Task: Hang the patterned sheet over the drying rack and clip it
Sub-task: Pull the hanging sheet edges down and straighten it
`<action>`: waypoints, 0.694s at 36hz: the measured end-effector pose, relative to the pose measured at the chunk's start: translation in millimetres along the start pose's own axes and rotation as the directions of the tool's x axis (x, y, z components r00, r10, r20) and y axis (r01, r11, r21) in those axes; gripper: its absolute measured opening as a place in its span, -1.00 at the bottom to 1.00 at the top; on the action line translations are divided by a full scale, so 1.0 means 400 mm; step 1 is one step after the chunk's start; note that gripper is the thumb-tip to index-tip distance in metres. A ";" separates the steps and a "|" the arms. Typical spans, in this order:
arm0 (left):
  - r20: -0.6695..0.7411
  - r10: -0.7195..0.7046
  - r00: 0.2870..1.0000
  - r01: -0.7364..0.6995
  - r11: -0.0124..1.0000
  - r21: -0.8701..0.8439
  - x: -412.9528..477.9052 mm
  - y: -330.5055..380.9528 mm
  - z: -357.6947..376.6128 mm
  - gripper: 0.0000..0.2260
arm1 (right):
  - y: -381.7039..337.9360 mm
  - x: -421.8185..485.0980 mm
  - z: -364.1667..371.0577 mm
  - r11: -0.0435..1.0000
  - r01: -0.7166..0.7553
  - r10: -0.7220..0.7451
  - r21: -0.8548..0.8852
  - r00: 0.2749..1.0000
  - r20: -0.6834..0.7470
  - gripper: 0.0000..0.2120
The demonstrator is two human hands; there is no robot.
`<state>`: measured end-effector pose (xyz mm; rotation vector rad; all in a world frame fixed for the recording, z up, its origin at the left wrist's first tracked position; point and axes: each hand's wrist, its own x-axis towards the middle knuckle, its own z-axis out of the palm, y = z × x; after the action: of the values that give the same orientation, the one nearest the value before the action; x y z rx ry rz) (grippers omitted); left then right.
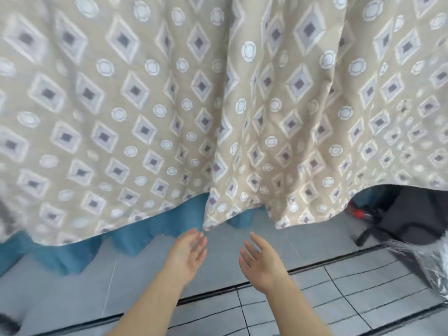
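Beige fabric: the patterned sheet [218, 105] hangs in loose folds across the whole upper view; its wavy hem ends above the floor.
Blue cloth [135, 238]: shows below the sheet's hem at left and middle, hanging behind the sheet.
Left hand [188, 255]: just under the sheet's central fold; grip fully open, fingers straight and close together, holding nothing. The fingertips lie near the hem's corner; blur hides whether they touch it.
Left arm pose: bare forearm rises from the bottom edge, palm turned inward.
Right hand [261, 263]: below the hem and apart from it; grip open, fingers relaxed and slightly spread, holding nothing, palm facing the other hand.
Open room: grey floor [60, 299] lies beneath the hem; a dark rail [218, 291] crosses it, with tiled floor [339, 299] nearer the person.
Right edge: a black object [412, 214] sits under the sheet's raised hem, with silver crinkled wrap [431, 270] below that.
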<state>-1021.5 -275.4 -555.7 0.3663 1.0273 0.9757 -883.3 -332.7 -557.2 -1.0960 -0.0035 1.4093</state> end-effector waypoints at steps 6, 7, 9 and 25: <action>-0.059 0.089 0.994 -0.092 0.994 -0.053 -0.008 0.112 -0.140 -0.87 | 0.108 0.006 0.145 0.990 -0.091 0.100 -0.111 0.991 0.083 -0.91; -0.075 0.109 0.991 -0.114 0.991 -0.071 -0.009 0.133 -0.163 -0.87 | 0.125 0.008 0.166 0.985 -0.112 0.124 -0.131 0.988 0.090 -0.95; -0.138 0.154 0.978 -0.170 0.979 -0.117 -0.005 0.176 -0.211 -0.87 | 0.155 0.014 0.205 0.975 -0.144 0.159 -0.169 0.984 0.084 -0.95; -0.409 0.119 0.905 -0.285 0.883 -0.373 0.112 0.461 -0.484 -0.40 | 0.316 0.096 0.425 0.938 -0.226 0.249 -0.262 0.967 0.058 -0.95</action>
<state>-1271.3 -170.4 -555.0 -0.0876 1.0943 1.4714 -1071.4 -228.6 -563.5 -1.2739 -0.1234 1.7112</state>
